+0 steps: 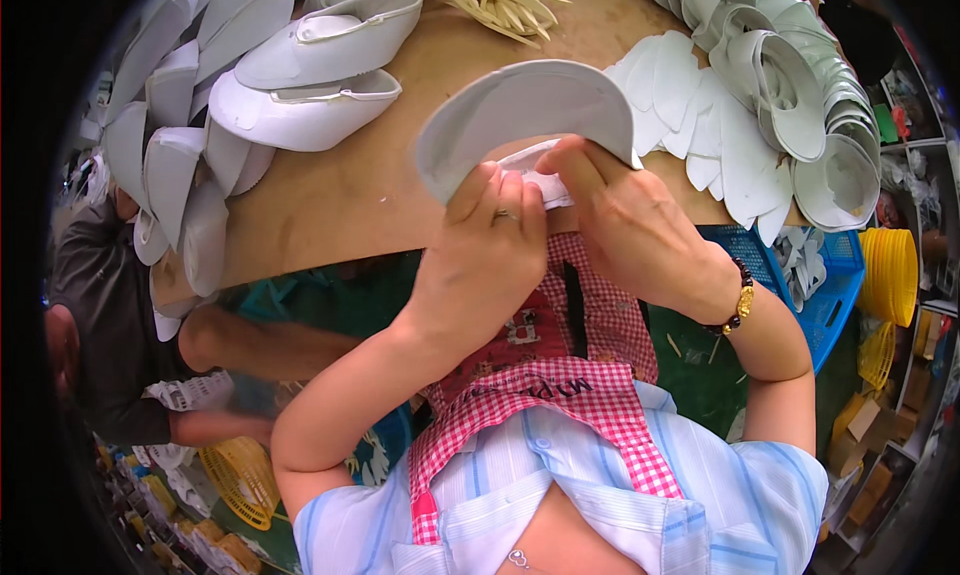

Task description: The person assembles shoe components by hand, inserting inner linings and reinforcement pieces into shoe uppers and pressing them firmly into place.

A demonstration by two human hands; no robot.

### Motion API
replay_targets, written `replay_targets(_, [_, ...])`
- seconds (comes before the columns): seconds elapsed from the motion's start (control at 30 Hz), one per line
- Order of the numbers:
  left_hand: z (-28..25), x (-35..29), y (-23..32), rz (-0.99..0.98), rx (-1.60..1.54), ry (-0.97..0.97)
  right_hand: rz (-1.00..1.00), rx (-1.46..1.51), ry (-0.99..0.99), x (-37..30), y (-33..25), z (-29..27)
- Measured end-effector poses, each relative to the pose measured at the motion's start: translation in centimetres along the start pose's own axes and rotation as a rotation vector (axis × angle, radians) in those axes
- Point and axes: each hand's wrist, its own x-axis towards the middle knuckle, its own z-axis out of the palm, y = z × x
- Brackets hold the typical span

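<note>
Over the near edge of the brown table, both my hands hold a white curved piece (530,100) that looks like a shoe upper, its broad rounded end pointing away from me. My left hand (495,250) pinches its near left edge. My right hand (645,230), with a beaded bracelet at the wrist, grips the near right edge. A narrow white fold or strip (550,187) shows between my fingertips; whether it is a separate part I cannot tell. To the right lie overlapping flat white leaf-shaped pieces (690,105).
Stacked white shoe uppers (320,110) line the table's (330,195) left side; more (785,90) curve along the right. Pale yellow strips (490,5) lie at the far side. A blue crate (840,295) stands below right. Another person (110,325) sits at the left.
</note>
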Motion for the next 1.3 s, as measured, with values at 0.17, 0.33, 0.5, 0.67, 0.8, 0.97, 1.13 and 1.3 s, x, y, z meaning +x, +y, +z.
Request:
replay_targets(0.17, [0.9,0.5,1.1,-0.027,0.147,0.067,0.017,0.098,0.021,-0.2,0.3,0.2])
replay_targets(0.33, [0.2,1.0,1.9,-0.032,0.156,-0.119,0.029,0.133,0.074,-0.6,0.4,0.7])
replay_targets(0.5, [0.7,0.9,1.4,-0.109,0.053,-0.112,0.055,0.118,0.068,-1.3,0.6,1.0])
replay_targets(0.67, [0.7,0.6,0.7,-0.083,-0.008,-0.07,0.013,0.134,0.127,-1.2,0.9,1.1])
replay_targets(0.8, [0.7,0.6,0.6,-0.053,0.034,-0.05,0.033,0.057,0.11,-1.2,1.0,1.4])
replay_targets(0.97, [0.9,0.4,0.6,-0.069,-0.017,-0.02,-0.028,-0.141,0.097,-1.2,1.1,1.7])
replay_targets(1.13, [1.7,-0.9,0.8,0.046,0.123,0.063,-0.17,-0.267,0.102,-1.6,1.1,1.6])
replay_targets(1.3, [0.8,-1.4,0.1,0.186,0.242,-0.005,-0.158,-0.01,0.082,-1.6,1.0,0.5])
